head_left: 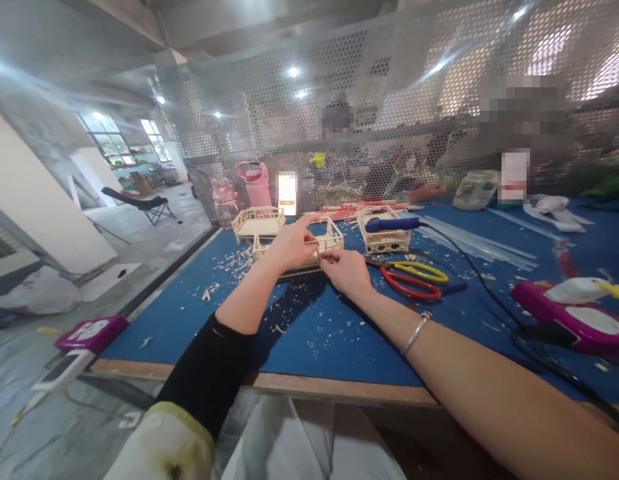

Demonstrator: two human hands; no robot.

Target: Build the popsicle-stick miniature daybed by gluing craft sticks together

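Both my hands are at a small model frame of pale wooden sticks (334, 238) on the blue table. My left hand (292, 245) reaches over it from the left, thumb and fingers closed on its sticks. At its front edge my right hand (350, 272) pinches with thumb and forefinger; the exact spot of contact is too small to make out. A similar stick model (259, 225) stands behind on the left. Another stick model (388, 240) is to the right, with a blue-handled corded tool (393, 225) across its top.
Scissors with red and yellow handles (414, 280) lie right of my right hand. Clear glue sticks (482, 240), red-tipped sticks (362, 212), a pink bottle (256, 187), a lit phone (288, 193) and a jar (474, 190) stand behind. A purple power strip (579, 317) lies right; wood scraps litter the table.
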